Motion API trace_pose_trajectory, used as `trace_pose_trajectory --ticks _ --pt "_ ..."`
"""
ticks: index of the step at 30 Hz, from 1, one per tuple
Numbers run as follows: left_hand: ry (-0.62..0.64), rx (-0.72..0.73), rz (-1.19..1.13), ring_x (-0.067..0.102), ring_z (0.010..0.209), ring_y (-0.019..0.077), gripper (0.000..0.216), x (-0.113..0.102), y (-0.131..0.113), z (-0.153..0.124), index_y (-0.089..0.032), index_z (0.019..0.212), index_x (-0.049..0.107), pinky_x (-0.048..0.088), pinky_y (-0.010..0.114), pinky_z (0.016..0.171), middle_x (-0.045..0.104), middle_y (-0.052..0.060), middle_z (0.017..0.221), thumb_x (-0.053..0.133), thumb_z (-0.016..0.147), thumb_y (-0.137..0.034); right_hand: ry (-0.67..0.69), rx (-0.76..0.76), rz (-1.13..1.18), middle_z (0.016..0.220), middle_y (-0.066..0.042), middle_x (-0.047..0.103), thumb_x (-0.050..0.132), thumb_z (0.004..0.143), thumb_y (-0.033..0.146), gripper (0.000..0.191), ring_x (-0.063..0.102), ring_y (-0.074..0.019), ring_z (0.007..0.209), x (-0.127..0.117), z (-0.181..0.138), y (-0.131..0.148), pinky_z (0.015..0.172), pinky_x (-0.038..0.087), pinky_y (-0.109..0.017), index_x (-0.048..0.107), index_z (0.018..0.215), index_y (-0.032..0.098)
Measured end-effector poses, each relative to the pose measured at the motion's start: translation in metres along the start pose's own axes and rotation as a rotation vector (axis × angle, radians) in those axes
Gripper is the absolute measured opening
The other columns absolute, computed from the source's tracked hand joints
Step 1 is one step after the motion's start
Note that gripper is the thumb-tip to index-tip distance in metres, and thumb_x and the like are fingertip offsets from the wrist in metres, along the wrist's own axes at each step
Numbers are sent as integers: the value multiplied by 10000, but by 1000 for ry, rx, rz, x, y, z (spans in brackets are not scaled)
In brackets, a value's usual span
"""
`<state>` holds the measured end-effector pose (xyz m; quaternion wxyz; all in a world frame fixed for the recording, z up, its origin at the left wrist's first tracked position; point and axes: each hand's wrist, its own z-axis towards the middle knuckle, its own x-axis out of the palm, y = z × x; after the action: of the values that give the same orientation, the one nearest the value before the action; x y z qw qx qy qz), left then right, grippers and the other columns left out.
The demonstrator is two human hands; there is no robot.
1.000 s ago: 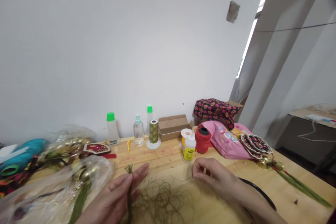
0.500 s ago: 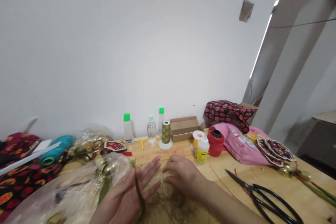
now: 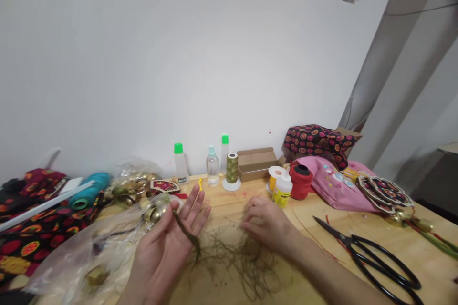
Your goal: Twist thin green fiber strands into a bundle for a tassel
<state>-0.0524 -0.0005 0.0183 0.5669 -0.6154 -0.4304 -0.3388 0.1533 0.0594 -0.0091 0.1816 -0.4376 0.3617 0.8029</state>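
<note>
My left hand [image 3: 164, 248] is turned palm up with its fingers stretched out. A thin bundle of olive-green thread [image 3: 186, 232] lies across the palm, its upper end caught at the thumb and its lower end hanging past the palm's edge. To the right, my right hand [image 3: 270, 225] is closed, with fingers curled down over a heap of loose green threads [image 3: 246, 264] on the table. Whatever its fingertips hold is hidden. Black-handled scissors [image 3: 372, 257] lie open-bladed to the right of my right forearm.
Along the wall stand green-capped bottles [image 3: 181, 169], a clear bottle [image 3: 212, 170], an olive thread spool [image 3: 232, 169] and a cardboard box [image 3: 255, 164]. A glue bottle [image 3: 282, 190] and red spool [image 3: 300, 182] are behind my right hand. Plastic bags with bells [image 3: 153, 212] lie left.
My right hand has drawn away to the right from my left hand, uncovering more loose threads. The thread bundle stays at my left palm. The camera view has shifted slightly.
</note>
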Motion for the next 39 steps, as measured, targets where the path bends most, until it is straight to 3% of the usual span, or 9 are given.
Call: trace_pose_trajectory --ticks 4,10,17,23,29,35,39 --pt "-36 -24 24 515 1036 245 350 1 6 -1 -174 580 652 409 453 854 648 107 1013 370 777 -106 10 -47 -16 751 -14 612 618 675 170 51 529 -138 739 11 0 9 663 375 -235 653 701 197" --pt "-63 -44 153 540 1003 242 317 4 17 -2 -147 612 657 424 438 852 664 122 964 392 775 -87 -107 88 -155 731 -36 614 505 763 194 158 516 -145 720 -5 3 -8 674 359 -253 650 702 171" --pt "-26 -109 301 592 906 223 224 0 26 -2 -113 655 662 462 396 820 673 134 925 465 747 -60 72 118 -192 784 -33 621 522 746 201 133 518 -157 783 5 2 -2 694 353 -246 654 752 188" --pt "-31 -114 350 608 836 196 211 0 27 -1 -112 664 662 486 358 779 680 111 887 475 747 -61 68 220 -179 738 -67 612 510 723 145 118 520 -181 740 12 1 1 631 364 -258 624 694 150" --pt "-46 -101 392 610 792 189 193 -2 29 1 -103 701 666 506 348 734 682 101 868 485 738 -48 5 224 -32 709 -61 570 468 726 83 126 497 -166 711 12 -2 1 644 360 -259 570 674 135" --pt "-63 -98 419 613 770 182 180 -8 29 3 -94 730 667 511 337 717 682 109 842 491 737 -54 -139 237 250 679 -4 538 417 773 136 113 482 -127 647 14 0 -4 596 372 -237 499 705 172" --pt "-85 -99 452 619 744 166 182 -9 30 5 -100 721 670 517 311 692 688 99 832 496 734 -49 -161 262 451 628 5 557 420 772 161 116 515 -108 591 13 4 -1 556 406 -215 483 675 171"
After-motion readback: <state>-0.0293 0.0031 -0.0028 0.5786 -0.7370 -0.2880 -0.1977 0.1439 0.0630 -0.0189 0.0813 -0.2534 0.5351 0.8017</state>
